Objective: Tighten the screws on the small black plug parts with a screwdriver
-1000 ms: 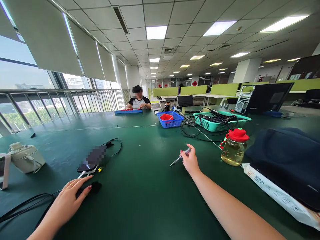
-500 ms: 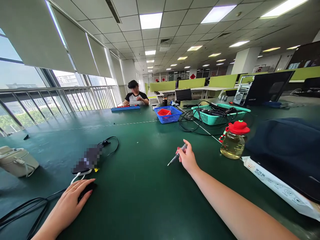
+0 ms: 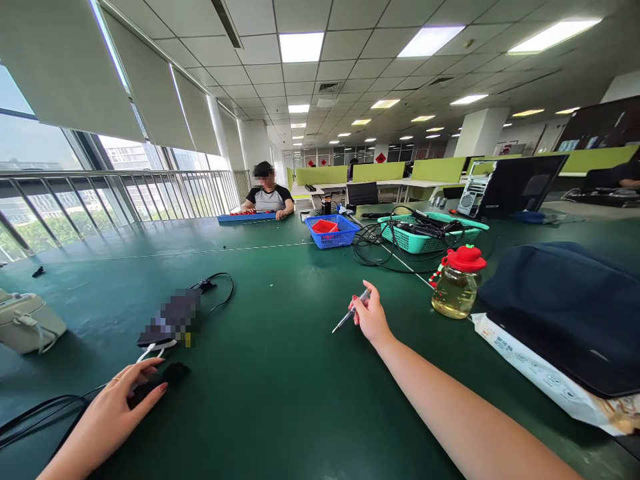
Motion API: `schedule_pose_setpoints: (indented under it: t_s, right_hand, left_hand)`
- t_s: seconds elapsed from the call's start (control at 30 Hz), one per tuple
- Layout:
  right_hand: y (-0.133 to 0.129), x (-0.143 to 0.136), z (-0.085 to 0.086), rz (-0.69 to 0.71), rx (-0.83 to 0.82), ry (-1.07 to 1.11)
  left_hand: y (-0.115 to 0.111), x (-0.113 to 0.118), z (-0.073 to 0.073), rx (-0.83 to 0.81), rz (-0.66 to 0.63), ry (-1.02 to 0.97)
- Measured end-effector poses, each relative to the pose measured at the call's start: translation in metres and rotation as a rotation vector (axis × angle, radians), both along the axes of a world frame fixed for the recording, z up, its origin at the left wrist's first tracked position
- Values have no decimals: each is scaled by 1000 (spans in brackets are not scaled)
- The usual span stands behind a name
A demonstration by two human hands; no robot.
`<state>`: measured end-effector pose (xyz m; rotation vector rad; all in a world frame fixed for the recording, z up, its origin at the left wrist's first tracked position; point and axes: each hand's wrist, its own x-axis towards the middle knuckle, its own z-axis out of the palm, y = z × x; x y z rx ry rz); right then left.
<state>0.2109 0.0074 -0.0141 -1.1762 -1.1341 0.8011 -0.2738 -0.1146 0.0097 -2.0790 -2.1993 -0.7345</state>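
My right hand is closed around a small screwdriver, its slim metal shaft slanting down to the left, the tip close to the green tabletop. On the left, my left hand hovers low with thumb and fingers spread. It is around or just over the near end of a black object whose kind I cannot make out. Whether the fingers touch it is unclear. Just beyond lies a dark, blurred-out device with a white cable at its near end and a black cable at its far end.
Black cables and a beige case lie at left. A red-lidded jar, a dark bag and a white packet stand at right. Farther off are blue and green baskets and a seated person.
My left hand has drawn back to the left and its fingers have lifted, uncovering more of the black object. My right hand keeps the screwdriver almost still. The seated person's hand has lowered.
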Motion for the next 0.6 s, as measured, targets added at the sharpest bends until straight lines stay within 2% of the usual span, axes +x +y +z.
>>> schedule_pose_setpoints:
  t_s: [0.1,0.27,0.43,0.6]
  right_hand:
    - [-2,0,-1,15,0,13]
    - [-2,-1,-2,27,14,-4]
    - [0,-1,0,40,22,-12]
    - [3,-1,-1,60,26,-16]
  left_hand:
    - [1,-10,-5,-59,27,-56]
    - [3,-13,-6,-137,59,-2]
    - [2,-11,0,-8,85,0]
    - [2,-8,-6,68,142,36]
